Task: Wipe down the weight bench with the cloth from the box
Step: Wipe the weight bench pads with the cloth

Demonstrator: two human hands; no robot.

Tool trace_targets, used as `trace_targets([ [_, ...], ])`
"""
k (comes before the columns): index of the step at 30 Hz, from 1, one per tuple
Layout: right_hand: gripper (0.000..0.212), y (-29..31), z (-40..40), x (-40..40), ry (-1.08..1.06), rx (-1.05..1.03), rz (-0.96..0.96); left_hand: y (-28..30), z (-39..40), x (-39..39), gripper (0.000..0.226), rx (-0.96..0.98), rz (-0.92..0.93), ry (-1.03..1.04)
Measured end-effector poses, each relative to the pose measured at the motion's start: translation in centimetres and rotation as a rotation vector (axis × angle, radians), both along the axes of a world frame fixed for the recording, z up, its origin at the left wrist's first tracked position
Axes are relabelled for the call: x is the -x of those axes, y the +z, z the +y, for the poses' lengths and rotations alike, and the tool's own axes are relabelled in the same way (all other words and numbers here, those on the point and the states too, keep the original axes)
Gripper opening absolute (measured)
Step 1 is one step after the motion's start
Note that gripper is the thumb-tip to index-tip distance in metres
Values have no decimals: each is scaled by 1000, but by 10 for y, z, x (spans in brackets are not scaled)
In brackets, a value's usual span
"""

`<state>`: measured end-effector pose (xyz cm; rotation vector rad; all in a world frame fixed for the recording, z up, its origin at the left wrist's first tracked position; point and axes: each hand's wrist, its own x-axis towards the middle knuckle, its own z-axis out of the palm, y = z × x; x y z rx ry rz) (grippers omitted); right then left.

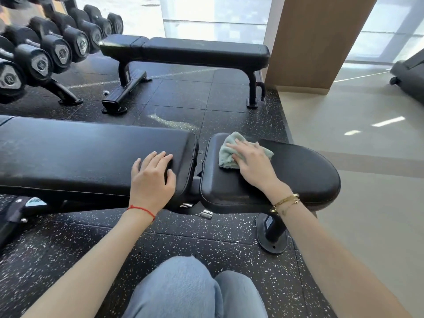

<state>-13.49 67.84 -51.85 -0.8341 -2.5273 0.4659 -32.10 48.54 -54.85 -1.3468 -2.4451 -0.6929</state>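
Note:
A black padded weight bench (80,152) runs across the middle of the head view, its long back pad on the left and a shorter seat pad (302,171) on the right. A crumpled pale green cloth (226,154) lies on the seat pad's far left corner. My right hand (254,165) presses flat on the cloth, fingers spread and pointing left. My left hand (152,177) rests palm down on the right end of the back pad, fingers apart, holding nothing. No box is in view.
A second black bench (197,51) stands farther back. A rack of black dumbbells (48,51) fills the upper left. A wooden pillar (314,42) rises behind the seat pad. The bench's foot (271,237) stands on speckled rubber flooring; pale tile lies to the right. My knees (195,290) are at the bottom.

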Motion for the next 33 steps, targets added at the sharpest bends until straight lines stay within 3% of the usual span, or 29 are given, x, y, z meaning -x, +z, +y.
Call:
trace_targets([
  [6, 37, 3, -16, 63, -35, 149, 174, -4, -41, 49, 50, 52, -2, 100],
  [11, 39, -3, -53, 116, 194, 221, 100, -11, -42, 50, 51, 33, 16, 101],
  [18, 46, -7, -95, 65, 514, 124, 5, -15, -40, 49, 48, -10, 24, 109],
  [27, 41, 5, -55, 159, 329, -4, -121, -12, -42, 48, 49, -7, 11, 110],
  [33, 50, 5, -79, 91, 530, -126, -122, -7, -44, 48, 53, 54, -31, 89],
])
